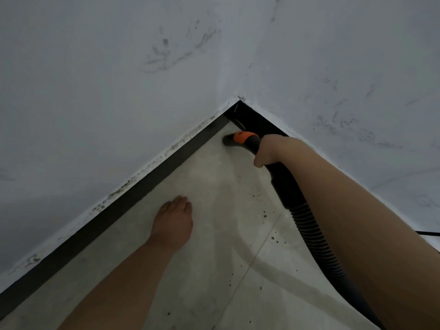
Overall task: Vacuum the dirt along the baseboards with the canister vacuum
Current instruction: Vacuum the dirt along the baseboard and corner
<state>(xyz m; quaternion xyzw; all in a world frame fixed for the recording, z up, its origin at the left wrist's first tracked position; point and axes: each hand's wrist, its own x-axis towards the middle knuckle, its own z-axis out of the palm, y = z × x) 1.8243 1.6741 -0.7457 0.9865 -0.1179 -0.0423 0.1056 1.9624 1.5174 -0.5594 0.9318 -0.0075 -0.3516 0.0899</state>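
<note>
Two scuffed white walls [119,91] meet in a corner ahead of me, with a dark baseboard [152,172] running along the foot of each. Below them lies the pale tiled floor [214,270], and black dirt specks [264,213] are scattered along the tile joint, near the hose. The ribbed vacuum hose [316,236] trails back under my right arm; the canister itself is out of view. My right hand [269,151] is wrapped around the black wand, its nozzle [229,140], just past the orange collar [244,136], down on the floor right by the corner. My left hand [175,220] hangs over the floor, fingers loose, holding nothing; I cannot tell whether it touches the tile. I judge the risk is this: the specks sit behind the nozzle, so I could miss them, or the dragging hose could smear them across the tile.
</note>
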